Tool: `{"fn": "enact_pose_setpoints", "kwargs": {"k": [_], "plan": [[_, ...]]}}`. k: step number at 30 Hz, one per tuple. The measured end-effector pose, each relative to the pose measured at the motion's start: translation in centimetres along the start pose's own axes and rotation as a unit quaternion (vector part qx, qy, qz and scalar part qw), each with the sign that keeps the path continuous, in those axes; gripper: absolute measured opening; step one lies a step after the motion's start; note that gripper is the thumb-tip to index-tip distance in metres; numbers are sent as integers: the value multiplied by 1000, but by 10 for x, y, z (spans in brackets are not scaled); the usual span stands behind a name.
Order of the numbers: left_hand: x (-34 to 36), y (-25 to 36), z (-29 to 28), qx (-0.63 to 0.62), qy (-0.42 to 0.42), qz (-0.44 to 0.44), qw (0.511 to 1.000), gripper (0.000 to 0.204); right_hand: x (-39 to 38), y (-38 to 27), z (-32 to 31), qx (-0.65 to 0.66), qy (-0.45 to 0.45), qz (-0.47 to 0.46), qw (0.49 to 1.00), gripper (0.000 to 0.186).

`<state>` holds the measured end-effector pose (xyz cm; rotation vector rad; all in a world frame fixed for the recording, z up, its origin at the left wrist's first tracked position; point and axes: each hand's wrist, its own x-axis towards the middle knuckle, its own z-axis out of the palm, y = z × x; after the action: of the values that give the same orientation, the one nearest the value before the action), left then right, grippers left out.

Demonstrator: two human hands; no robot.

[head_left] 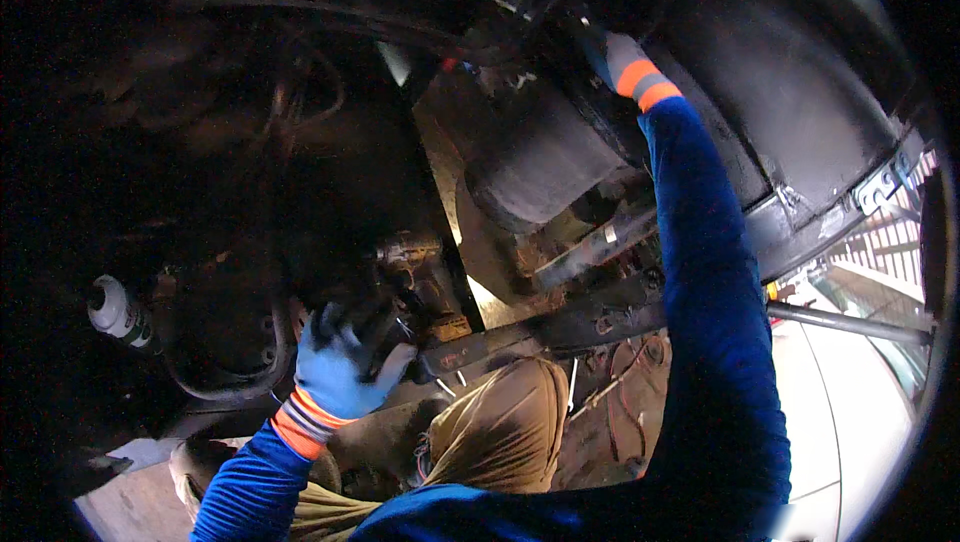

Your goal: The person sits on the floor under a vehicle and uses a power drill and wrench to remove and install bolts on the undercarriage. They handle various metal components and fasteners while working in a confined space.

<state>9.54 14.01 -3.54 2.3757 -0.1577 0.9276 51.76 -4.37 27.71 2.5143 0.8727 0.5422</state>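
Observation:
My left hand (345,370), in a blue glove with dark fingertips and an orange-and-grey cuff, is held low on the left. Its fingers and thumb are spread, and nothing shows in them. Just beyond it lies a yellow-and-black cordless power tool (415,267), partly lost in shadow. My right arm stretches far up, and the gloved right hand (618,54) reaches among dark parts beside a black cylindrical tank (545,167). The fingers of that hand are hidden in the dark, so what they touch cannot be made out.
A dark beam (560,327) crosses in front of my tan-trousered knee (510,412). Far left is a white bottle (115,310). Hoses (300,7) run overhead, and a curved black panel (800,92) rises at right. A metal bar (850,323) passes before a white car (810,402).

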Motion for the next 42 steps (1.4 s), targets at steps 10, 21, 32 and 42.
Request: {"fn": "enact_pose_setpoints", "kwargs": {"k": [10,21,32,42], "plan": [[-5,-10,4,-11,31,18,999,36,4,0,25,37,105,12,994,51],[-2,-11,8,-31,54,13,998,35,0,-37,27,138,73,49,987,60],[-7,-14,5,17,78,26,996,33,-64,-61,23,154,76,102,980,47],[-4,-19,10,-16,109,29,994,30,-75,-56,4,67,61,44,995,50]]}}
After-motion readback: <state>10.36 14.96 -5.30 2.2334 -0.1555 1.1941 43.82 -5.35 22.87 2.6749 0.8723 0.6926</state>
